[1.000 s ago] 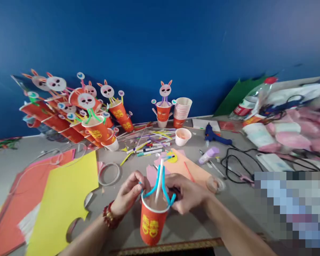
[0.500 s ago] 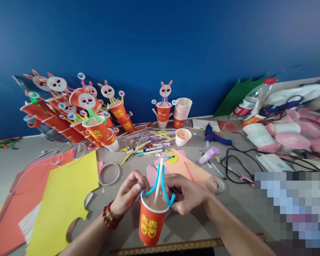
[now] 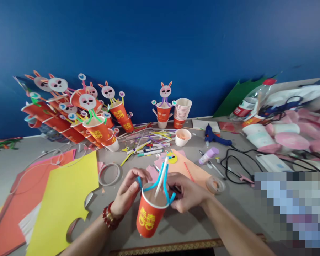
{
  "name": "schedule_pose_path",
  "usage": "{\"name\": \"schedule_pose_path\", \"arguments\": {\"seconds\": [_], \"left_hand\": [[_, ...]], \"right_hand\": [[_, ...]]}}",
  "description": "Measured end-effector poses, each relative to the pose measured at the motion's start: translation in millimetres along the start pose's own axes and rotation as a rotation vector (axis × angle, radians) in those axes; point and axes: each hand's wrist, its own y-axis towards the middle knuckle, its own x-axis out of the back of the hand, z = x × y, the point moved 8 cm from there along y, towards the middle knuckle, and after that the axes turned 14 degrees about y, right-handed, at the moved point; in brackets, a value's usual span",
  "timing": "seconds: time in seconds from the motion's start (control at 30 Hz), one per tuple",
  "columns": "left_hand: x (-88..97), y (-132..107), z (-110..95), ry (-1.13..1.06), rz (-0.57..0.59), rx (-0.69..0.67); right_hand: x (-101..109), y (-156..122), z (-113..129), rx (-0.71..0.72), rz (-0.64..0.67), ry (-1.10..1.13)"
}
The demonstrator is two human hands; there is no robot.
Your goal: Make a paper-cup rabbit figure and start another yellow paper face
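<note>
A red paper cup (image 3: 151, 217) with yellow printed characters tilts above the table in front of me. Two blue straws (image 3: 165, 181) and a white straw (image 3: 162, 174) rise out of it, the blue ends bent outward over the rim on both sides. My left hand (image 3: 129, 190), wearing a red bead bracelet (image 3: 110, 215), is closed lightly about the left bent end of a blue straw, thumb against it. My right hand (image 3: 185, 192) is closed on the cup's right side near the rim. A dark object shows among its fingers, too shaded to name.
Finished cups with rabbit faces (image 3: 88, 101) crowd the back left. Behind are stacked cups (image 3: 182, 108) and a blue glue gun (image 3: 216, 137). Yellow paper (image 3: 66, 199) and a tape roll (image 3: 109, 174) lie left; a glue stick (image 3: 208, 155) and black cable (image 3: 226, 167) lie right.
The cup has tilted further, its base swinging left and up and its straws leaning right. My left fingers have loosened a little, showing more of the bent blue straw end.
</note>
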Motion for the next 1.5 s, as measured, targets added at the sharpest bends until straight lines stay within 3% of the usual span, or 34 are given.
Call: {"name": "schedule_pose_path", "arguments": {"seconds": [0.13, 0.27, 0.37, 0.57, 0.8, 1.17, 1.5], "left_hand": [[9.3, -6.4, -29.6, 0.504, -0.149, -0.273], [-17.9, -23.2, -54.2, 1.182, -0.156, -0.583], [-33.5, -27.0, -55.3, 1.384, -0.153, -0.635], [-35.8, -18.1, -52.7, 1.356, -0.083, -0.560], [-31.7, -20.2, -57.2, 1.248, -0.120, -0.530], [-31.5, -22.3, -55.4, 1.245, -0.077, -0.570], [-30.1, -22.9, -55.7, 1.220, -0.061, -0.574]], "right_hand": [[6.6, -0.2, -1.6, -0.029, -0.119, -0.069], [9.9, -1.0, -1.2, 0.002, -0.200, -0.212], [8.5, -1.7, 0.6, 0.053, -0.241, -0.341], [1.8, -4.1, 7.1, 0.107, -0.281, -0.435], [-4.8, -3.0, 11.4, 0.095, -0.218, -0.449], [-5.3, -0.3, 12.3, 0.067, -0.179, -0.386], [-5.0, -2.8, 14.7, 0.127, -0.167, -0.378]]}}
